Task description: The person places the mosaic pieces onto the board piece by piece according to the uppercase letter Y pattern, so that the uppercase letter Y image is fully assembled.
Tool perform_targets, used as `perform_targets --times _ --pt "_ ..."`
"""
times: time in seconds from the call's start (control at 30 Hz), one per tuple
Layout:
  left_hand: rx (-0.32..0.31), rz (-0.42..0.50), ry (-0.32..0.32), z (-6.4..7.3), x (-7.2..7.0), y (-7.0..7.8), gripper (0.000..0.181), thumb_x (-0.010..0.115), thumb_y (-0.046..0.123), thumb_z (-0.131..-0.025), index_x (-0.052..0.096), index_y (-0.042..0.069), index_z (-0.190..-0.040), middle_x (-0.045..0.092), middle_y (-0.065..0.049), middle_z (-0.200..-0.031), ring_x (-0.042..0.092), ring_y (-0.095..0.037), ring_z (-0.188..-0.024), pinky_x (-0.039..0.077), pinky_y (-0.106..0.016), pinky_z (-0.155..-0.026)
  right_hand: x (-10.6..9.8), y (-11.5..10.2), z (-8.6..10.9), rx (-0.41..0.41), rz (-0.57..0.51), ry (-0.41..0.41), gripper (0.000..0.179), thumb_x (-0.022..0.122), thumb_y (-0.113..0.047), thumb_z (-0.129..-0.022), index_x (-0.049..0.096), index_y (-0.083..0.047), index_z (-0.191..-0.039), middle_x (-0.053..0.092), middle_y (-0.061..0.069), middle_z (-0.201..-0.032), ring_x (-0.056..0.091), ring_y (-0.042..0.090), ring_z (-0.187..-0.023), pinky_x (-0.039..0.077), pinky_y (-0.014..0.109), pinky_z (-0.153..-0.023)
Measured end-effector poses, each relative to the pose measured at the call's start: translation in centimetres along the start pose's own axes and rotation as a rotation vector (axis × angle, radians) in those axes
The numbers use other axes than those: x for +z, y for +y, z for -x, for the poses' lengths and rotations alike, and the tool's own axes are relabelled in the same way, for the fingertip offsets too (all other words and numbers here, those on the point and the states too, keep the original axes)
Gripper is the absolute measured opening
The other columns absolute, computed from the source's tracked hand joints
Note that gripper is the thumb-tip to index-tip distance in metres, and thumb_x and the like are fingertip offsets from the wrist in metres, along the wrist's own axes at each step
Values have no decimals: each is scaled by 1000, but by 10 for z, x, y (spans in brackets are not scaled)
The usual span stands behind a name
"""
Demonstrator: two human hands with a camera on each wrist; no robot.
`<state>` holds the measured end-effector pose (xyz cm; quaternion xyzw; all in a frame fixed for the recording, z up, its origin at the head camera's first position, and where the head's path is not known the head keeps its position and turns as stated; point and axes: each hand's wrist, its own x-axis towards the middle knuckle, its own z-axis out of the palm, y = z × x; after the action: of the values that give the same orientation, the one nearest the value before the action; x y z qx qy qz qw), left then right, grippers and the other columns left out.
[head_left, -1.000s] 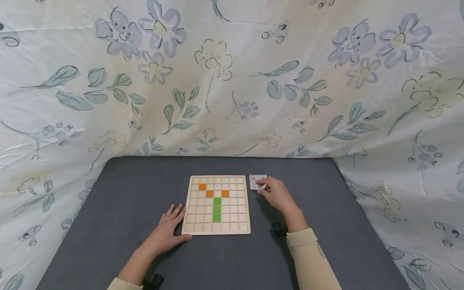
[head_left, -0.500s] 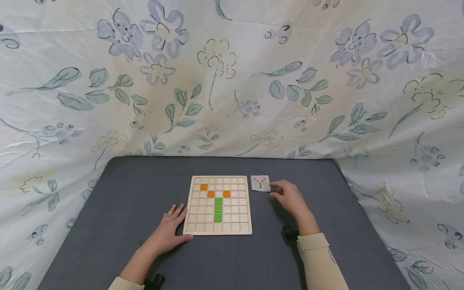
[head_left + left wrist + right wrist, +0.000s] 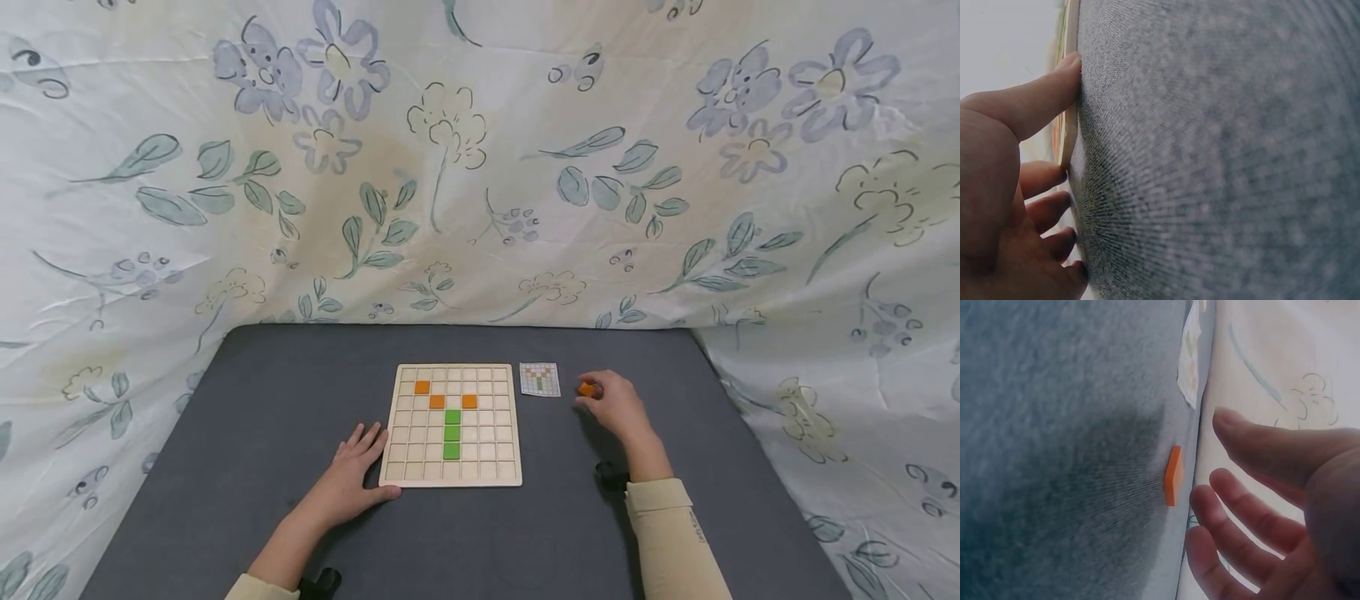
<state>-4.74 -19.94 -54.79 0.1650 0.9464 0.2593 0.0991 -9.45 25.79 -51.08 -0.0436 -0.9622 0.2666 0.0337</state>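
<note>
A pale wooden grid board (image 3: pixel 495 435) lies on the table. Set in its cells are several orange tiles (image 3: pixel 437 402) and a column of green tiles (image 3: pixel 452 433). My left hand (image 3: pixel 354 473) rests at the board's left side, fingers spread, thumb at its near corner; in the left wrist view the thumb meets the board's edge (image 3: pixel 1067 134). To the right, my right hand (image 3: pixel 617 404) hovers over a loose orange tile (image 3: pixel 1174 478) lying on the cloth. Thumb and fingers stand apart there, with a gap between them and the tile.
A small printed card (image 3: pixel 540 380) with a coloured grid pattern lies between the board and my right hand. Dark grey cloth covers the table (image 3: pixel 480 542). A floral curtain (image 3: pixel 480 250) hangs behind the table and along both sides.
My right hand has moved right, from over the printed card to the loose orange tile, which now shows by its fingertips. My left hand stays at the board.
</note>
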Motion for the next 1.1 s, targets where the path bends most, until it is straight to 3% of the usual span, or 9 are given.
perform_targets --times 0.37,0.77,0.93,1.1 --pt "10 9 3 -2 0 1 101 83 50 -79 35 7 -157 25 -17 -166 10 -44 -155 14 -68 -120 1 6 -3 96 -18 -14 44 77 -19 -92 65 0 -130 61 24 -127 63 39 -113 53 54 -94" --pt "28 7 -2 -6 4 3 102 82 51 -79 35 7 -157 26 -18 -166 10 -44 -155 14 -67 -121 4 15 -7 141 2 0 34 76 -12 -91 69 6 -118 67 24 -114 64 36 -101 55 50 -89" --pt "33 3 -4 -5 5 1 103 81 54 -79 35 7 -157 25 -17 -166 10 -44 -155 14 -67 -120 4 12 -8 147 53 -11 28 75 -13 -92 71 3 -115 69 20 -111 65 35 -97 55 51 -85" --pt "34 15 5 0 1 -1 102 81 52 -80 34 6 -157 24 -18 -166 10 -45 -154 13 -69 -120 7 5 -8 106 104 -30 30 72 -19 -95 69 -3 -121 63 19 -119 63 36 -105 53 55 -86"
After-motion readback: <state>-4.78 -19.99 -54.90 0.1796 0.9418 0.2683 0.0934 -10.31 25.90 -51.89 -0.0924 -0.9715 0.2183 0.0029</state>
